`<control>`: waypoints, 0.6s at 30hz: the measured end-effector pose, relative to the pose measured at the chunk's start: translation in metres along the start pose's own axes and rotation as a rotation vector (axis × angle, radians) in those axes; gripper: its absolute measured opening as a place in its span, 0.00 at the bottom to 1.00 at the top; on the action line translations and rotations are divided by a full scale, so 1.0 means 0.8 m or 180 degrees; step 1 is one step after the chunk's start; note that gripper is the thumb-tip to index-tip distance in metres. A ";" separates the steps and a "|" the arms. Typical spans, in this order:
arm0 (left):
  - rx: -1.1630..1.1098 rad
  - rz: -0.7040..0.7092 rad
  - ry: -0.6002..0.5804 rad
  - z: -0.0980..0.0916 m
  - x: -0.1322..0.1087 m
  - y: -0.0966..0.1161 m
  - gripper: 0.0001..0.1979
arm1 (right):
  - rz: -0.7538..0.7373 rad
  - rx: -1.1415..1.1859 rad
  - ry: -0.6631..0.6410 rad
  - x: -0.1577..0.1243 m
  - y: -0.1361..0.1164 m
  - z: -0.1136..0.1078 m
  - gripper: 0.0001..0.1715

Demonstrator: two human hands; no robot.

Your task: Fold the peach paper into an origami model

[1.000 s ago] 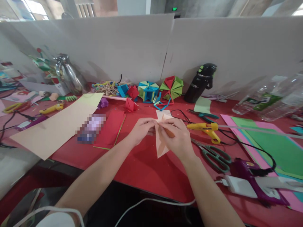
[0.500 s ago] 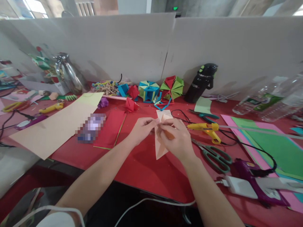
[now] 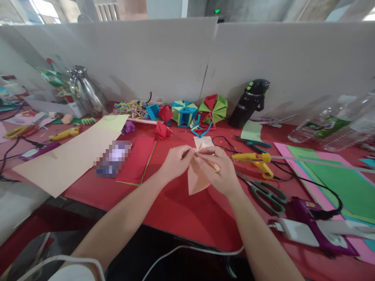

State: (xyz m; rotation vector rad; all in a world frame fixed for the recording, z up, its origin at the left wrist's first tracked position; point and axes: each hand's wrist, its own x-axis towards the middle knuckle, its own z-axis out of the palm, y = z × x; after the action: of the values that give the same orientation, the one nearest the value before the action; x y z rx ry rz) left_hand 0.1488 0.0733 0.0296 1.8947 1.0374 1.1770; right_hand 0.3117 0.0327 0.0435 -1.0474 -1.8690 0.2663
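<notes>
Both hands meet over the red table at the middle of the view. My left hand pinches the left upper edge of a folded peach paper. Thumb and fingers of my right hand close on the same paper from the right. Its lower part hangs down in a broad flap below the fingertips, and a pale flat piece shows behind them. The exact folds between the fingertips are hidden.
On the right are a yellow glue gun, green-handled scissors, a purple glue gun and coloured sheets. Left are red sheets, a phone and a long peach sheet. Paper models and a black bottle stand behind.
The peach paper has shifted in my fingers. Its lower flap has swung slightly left and looks wider. Both hands keep their pinch in nearly the same place.
</notes>
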 end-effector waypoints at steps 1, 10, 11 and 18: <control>0.0086 0.0062 -0.0005 -0.001 0.000 0.002 0.17 | 0.0159 0.0124 0.0083 0.001 0.002 -0.002 0.10; -0.0156 0.0281 -0.0166 -0.002 -0.004 0.006 0.15 | 0.1350 0.0039 0.0788 0.000 0.023 -0.003 0.42; -0.0197 0.0285 -0.0167 -0.002 -0.004 0.006 0.14 | 0.1464 0.0124 0.0774 0.000 0.022 -0.001 0.46; -0.0777 -0.0029 -0.0112 -0.002 0.000 0.006 0.16 | 0.2033 0.0876 0.0670 0.001 0.019 0.003 0.60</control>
State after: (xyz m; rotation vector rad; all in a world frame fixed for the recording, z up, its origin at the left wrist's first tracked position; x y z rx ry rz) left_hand 0.1485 0.0712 0.0345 1.7116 0.8412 1.2023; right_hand 0.3180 0.0431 0.0337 -1.3909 -1.2265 0.7303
